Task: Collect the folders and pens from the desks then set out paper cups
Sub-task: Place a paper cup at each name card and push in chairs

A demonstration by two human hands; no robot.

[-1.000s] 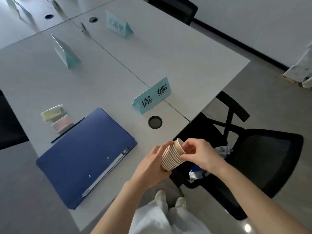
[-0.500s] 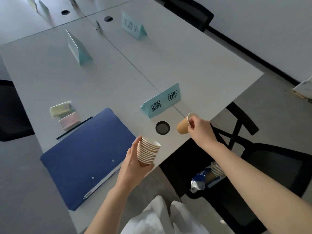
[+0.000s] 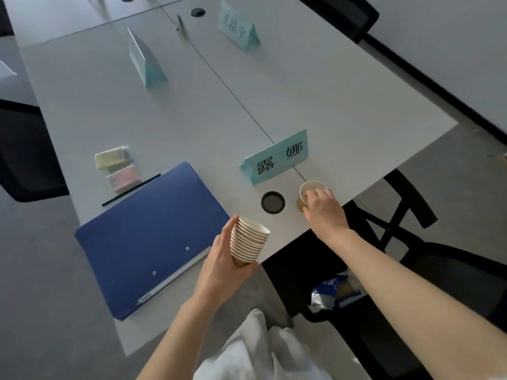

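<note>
My left hand (image 3: 219,264) grips a stack of brown paper cups (image 3: 248,244) just off the desk's near edge. My right hand (image 3: 323,208) holds a single paper cup (image 3: 306,194) upright on the grey desk (image 3: 343,111), beside the round black cable port (image 3: 273,202) and just in front of the teal name card (image 3: 277,157). A closed blue folder (image 3: 148,234) lies on the desk to the left. A black pen (image 3: 131,190) rests along the folder's far edge.
Two pastel sticky-note pads (image 3: 118,167) sit behind the pen. Two more teal name cards (image 3: 145,61) (image 3: 238,30) stand farther back. A black chair (image 3: 450,272) is at the right, with a blue-and-silver packet (image 3: 333,293) on its seat. Another dark chair (image 3: 24,149) stands at the left.
My right hand pulled one cup off the stack, carried it to the right and lowered it onto the desk beside the cable port. My left hand kept the stack.
</note>
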